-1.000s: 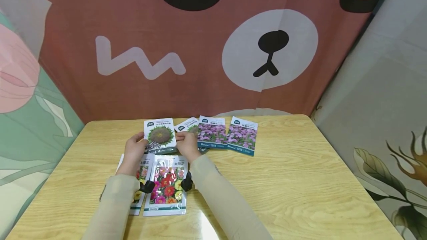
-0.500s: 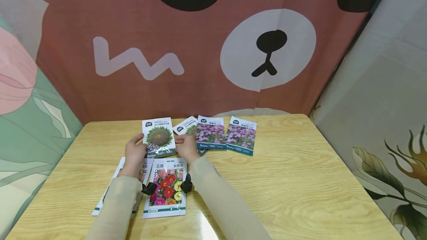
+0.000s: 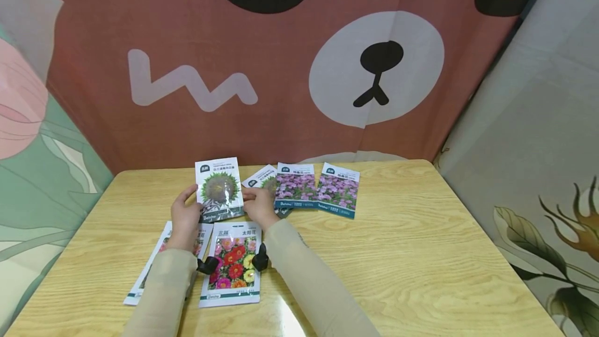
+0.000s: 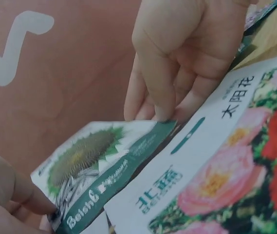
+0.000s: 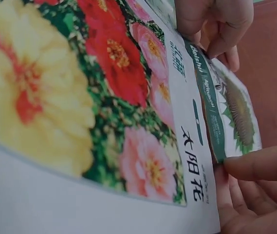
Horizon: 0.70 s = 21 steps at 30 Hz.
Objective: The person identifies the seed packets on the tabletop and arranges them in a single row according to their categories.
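Observation:
Both hands hold a sunflower seed packet (image 3: pixel 218 191) between them at the back left of the table. The left hand (image 3: pixel 184 217) grips its left edge, and the right hand (image 3: pixel 260 207) pinches the lower right edge between thumb and fingers. In the left wrist view the packet's green bottom strip (image 4: pixel 123 180) faces the camera. Just in front lies a seed packet with red, pink and yellow flowers (image 3: pixel 231 264). Another packet (image 3: pixel 152 259) of similar look lies slanted beside it, partly hidden under the left forearm.
A second sunflower packet (image 3: pixel 258 177) lies tilted behind the right hand, partly covered by a purple-flower packet (image 3: pixel 296 186). To the right of that is another purple-flower packet (image 3: pixel 339 191). All rest on a wooden table (image 3: pixel 421 254) against a printed cloth backdrop (image 3: pixel 281 134).
The held sunflower packet has shifted a little left and up, tilting slightly, with both hands following. The flower packet under the left forearm has swung its lower end left.

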{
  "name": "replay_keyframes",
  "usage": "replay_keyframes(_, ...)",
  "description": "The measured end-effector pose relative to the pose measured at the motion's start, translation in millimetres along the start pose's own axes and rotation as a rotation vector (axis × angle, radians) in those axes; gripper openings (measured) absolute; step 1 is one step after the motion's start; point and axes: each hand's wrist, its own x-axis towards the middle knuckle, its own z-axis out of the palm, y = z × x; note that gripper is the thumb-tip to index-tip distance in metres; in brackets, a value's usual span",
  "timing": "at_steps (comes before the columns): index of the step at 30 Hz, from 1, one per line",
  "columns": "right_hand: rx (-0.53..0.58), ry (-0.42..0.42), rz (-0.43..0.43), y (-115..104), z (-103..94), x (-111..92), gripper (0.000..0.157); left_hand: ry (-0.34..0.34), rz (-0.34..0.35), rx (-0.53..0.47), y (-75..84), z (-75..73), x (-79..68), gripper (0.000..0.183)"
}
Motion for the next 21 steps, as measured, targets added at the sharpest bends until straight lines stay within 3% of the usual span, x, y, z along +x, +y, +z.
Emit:
replay_keyframes(11,0.138,0.031,-0.024,1,-7.2,-4,0.047,-0.036,0.034,-0.126,6.4,1.5,-3.2,0.058)
replay_keyframes(17,0.216,0.049,-0.03,-7,-16.9,-8,0.037,-0.072,0.049,-0.119,14.1,1.7,-9.1,0.056)
replay_keyframes(21,0.25,0.05,-0.05,-11,-25.7,-14,0.035,-0.079,0.071,-0.062,20.6,1.9,-16.3,0.055)
